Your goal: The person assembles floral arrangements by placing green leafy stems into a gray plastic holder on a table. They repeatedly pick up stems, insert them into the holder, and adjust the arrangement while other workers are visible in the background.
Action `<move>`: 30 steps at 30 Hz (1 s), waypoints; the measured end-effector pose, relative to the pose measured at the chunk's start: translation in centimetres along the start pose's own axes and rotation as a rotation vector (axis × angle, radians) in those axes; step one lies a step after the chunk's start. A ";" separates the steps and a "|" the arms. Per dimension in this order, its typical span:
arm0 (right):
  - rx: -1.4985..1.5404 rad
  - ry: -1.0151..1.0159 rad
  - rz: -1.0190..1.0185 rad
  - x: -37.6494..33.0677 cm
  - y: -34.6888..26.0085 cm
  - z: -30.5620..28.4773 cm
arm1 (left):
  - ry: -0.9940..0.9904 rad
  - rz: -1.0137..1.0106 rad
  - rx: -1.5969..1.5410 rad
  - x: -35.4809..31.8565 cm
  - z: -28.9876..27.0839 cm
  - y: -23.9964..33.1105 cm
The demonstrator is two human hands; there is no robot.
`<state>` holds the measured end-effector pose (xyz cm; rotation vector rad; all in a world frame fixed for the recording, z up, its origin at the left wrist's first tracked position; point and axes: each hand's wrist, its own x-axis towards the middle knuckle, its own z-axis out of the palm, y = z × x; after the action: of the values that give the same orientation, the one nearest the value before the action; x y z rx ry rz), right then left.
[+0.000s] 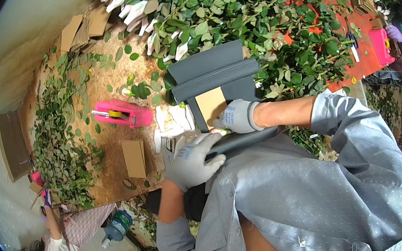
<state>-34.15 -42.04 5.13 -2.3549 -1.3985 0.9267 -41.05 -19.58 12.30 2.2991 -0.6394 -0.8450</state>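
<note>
My left hand, in a pale grey work glove, reaches over the near left corner of a dark grey ridged stand. Its thumb and fingers are apart, and it grips nothing that I can see. My right hand, gloved alike, is closed at the lower edge of a tan cardboard piece lying in the stand. What its curled fingers hold is hidden. Between the two hands shows a small green and reddish thing, perhaps a flower head. White paper pieces lie just left of the stand.
A pink tape dispenser and folded cardboard lie to the left. Leafy stems with white-wrapped ends heap up beyond the stand. Loose leaves cover the table's left side. Other people work at lower left and far right.
</note>
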 end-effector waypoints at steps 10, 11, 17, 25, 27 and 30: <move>0.040 0.097 0.037 -0.5 0.6 -0.2 | 0.025 0.083 -0.005 2.7 3.5 -0.6; 0.010 0.132 0.029 -1.1 0.6 -1.4 | 0.013 0.074 0.060 2.8 3.3 -0.2; 0.040 0.983 0.264 -3.6 7.1 -9.6 | -0.007 0.001 0.015 2.6 3.6 -0.1; -0.323 0.420 0.547 0.4 18.3 -6.3 | -0.005 -0.021 0.043 2.6 3.4 0.4; -0.385 0.414 0.495 0.5 18.6 -6.1 | 0.018 -0.013 0.030 2.4 3.7 0.1; -0.476 0.329 0.491 0.5 19.6 -6.7 | 0.047 0.021 0.028 2.5 3.8 0.1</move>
<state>-16.08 -50.89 0.12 -3.1133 -1.0065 0.2766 -42.02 -22.54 9.05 2.3264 -0.6572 -0.7752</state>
